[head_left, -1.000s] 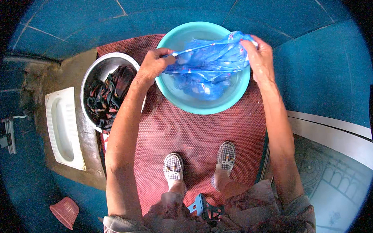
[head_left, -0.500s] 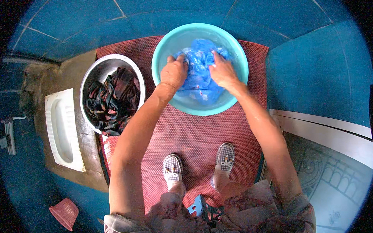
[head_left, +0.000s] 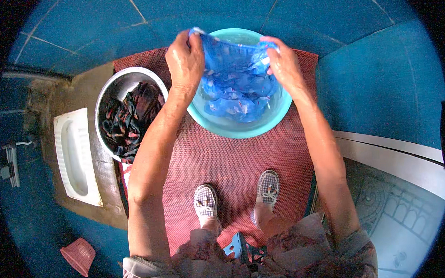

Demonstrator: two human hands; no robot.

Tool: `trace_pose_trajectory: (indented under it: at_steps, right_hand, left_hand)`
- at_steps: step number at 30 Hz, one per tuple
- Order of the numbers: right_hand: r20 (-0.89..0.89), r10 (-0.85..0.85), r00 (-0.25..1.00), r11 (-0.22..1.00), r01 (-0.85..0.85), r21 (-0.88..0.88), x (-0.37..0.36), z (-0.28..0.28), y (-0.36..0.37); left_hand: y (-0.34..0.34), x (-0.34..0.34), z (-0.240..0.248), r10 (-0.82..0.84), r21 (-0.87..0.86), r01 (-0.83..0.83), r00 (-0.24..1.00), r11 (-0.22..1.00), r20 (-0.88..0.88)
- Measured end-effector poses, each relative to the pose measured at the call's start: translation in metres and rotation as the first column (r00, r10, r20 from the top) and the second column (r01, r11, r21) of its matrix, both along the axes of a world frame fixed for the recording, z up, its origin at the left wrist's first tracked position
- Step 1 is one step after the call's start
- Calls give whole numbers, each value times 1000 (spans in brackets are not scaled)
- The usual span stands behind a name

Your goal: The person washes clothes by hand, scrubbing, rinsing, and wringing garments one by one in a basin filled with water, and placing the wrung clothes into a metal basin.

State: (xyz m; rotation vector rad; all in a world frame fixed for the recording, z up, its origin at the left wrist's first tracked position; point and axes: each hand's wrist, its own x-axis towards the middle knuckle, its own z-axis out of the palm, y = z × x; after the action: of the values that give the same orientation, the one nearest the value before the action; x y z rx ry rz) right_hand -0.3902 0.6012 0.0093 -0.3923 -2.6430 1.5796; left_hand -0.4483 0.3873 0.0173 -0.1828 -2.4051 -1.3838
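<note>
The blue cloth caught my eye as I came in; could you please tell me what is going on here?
A person is holding the blue cloth stretched between both hands, the left hand at one upper corner and the right hand at the other. Its lower part hangs down into a turquoise basin on a red mat. To the left, dark cloth lies heaped in a metal basin, touched by neither hand.
</note>
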Motion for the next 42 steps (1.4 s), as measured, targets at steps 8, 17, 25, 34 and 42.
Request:
trace_pose_trajectory:
  at_steps: [8,17,25,34,42]
  right_hand:
    - [-129,307,943,839,-332,-431,3,47,-46]
    - [-414,144,899,827,-339,-449,-5,137,-54]
    - [-769,197,608,564,-712,-418,-29,231,-55]
    - [-829,2,559,738,-560,-376,29,269,-58]
    - [-286,208,935,978,-205,41,20,158,24]
  left_hand:
    - [29,14,56,-399,95,411,908,907,-126]
    - [2,33,-24,-635,157,633,771,758,-39]
    - [37,22,-64,-488,-42,487,863,873,-132]
    - [43,4,-47,-416,175,421,907,890,-64]
    - [42,7,75,-351,59,367,918,928,-187]
